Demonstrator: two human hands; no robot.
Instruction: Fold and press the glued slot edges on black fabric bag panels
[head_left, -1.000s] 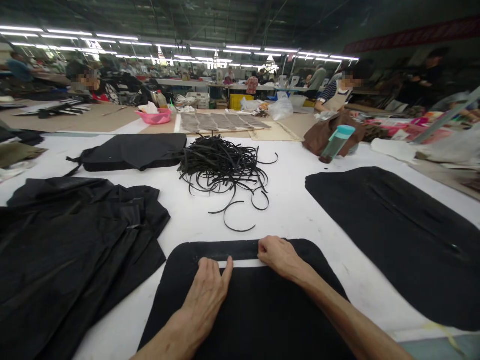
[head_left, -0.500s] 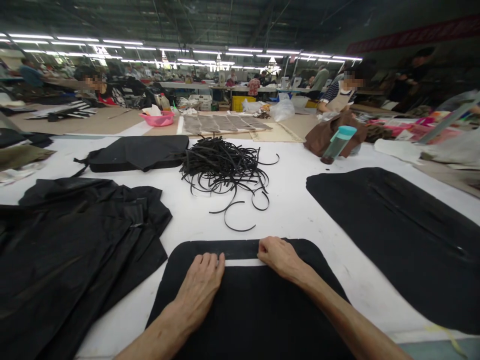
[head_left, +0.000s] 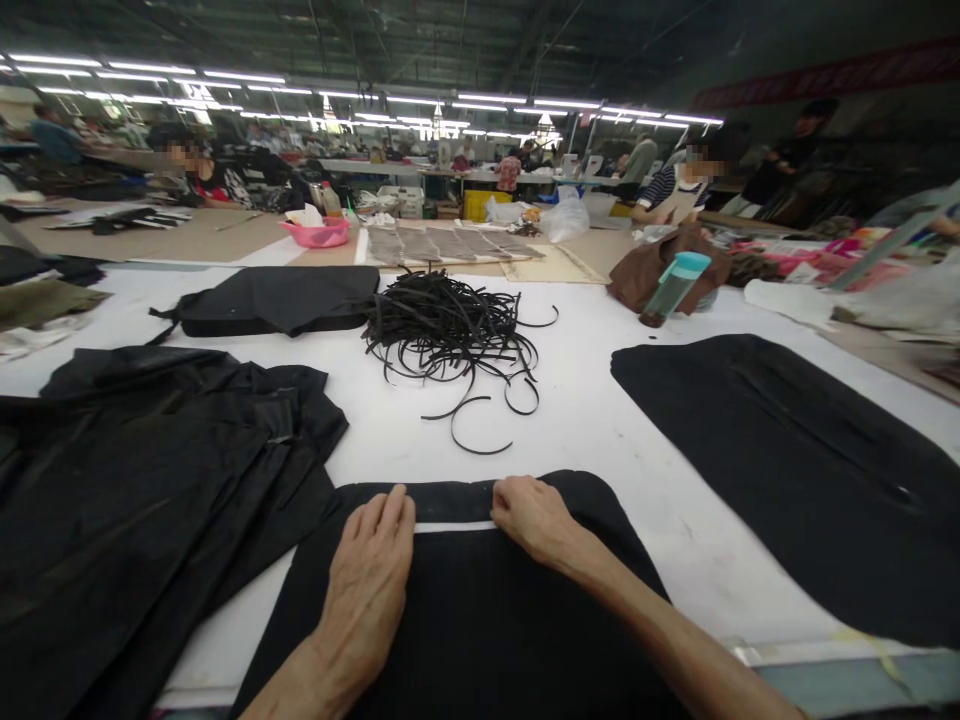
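A black fabric panel (head_left: 480,610) with rounded corners lies in front of me, a long narrow slot showing white near its far edge. My left hand (head_left: 371,575) rests flat on it, palm down, fingertips on the strip beyond the slot's left end. At the right end of the slot, my right hand (head_left: 532,515) has its fingers curled and pressed together on the same strip; the fingertips are hidden beneath the hand. Past the panel is a tangled heap of thin black strips (head_left: 446,315), with a few loose curls on the near side.
Crumpled black fabric (head_left: 187,470) spreads at the left, touching the panel. Another black panel (head_left: 795,470) lies at the right. Farther off are a folded black piece (head_left: 277,298), a pink basket (head_left: 319,233) and a teal-lidded bottle (head_left: 675,290). People work beyond the white table (head_left: 570,410).
Both hands and the black panel have shifted left. The left hand's fingertips have moved farther up onto the strip, and the right hand stays curled on it.
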